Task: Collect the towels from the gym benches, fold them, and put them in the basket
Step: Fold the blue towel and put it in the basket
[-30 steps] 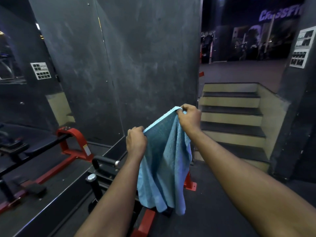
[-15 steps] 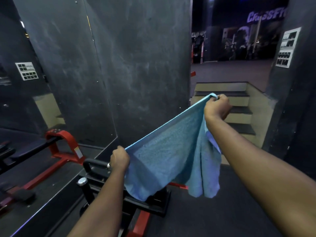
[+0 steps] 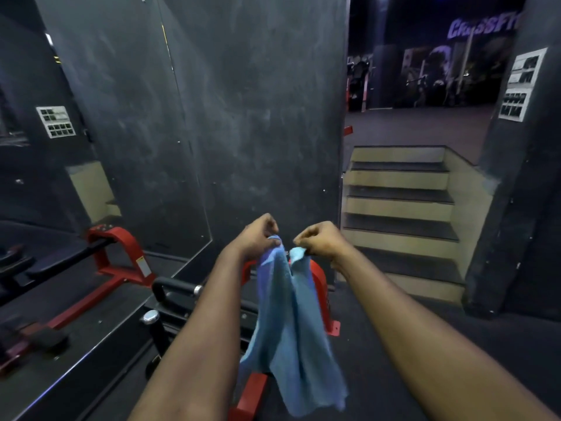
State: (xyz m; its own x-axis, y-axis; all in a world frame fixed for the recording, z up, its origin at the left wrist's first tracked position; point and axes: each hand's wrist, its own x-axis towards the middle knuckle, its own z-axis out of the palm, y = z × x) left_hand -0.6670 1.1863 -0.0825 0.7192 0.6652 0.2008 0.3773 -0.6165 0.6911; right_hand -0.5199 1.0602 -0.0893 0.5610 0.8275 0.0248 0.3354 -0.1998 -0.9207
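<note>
1. Head view: the left hand (image 3: 258,238) and the right hand (image 3: 323,240) meet at frame centre, each grip pinching a top corner of the blue towel (image 3: 291,329).
2. The towel hangs doubled above what seems a red-framed bench (image 3: 194,302), lower centre.

We are facing a dark wall (image 3: 243,117) standing close ahead, blocking any reach forward past the hands. Below and to the left, a red-and-black machine frame (image 3: 188,302) is crowding the low space under our arms. To the right, the dark floor (image 3: 394,344) is lying open, leading to the steps (image 3: 400,208). A pillar (image 3: 522,208) is closing off the far right.
</note>
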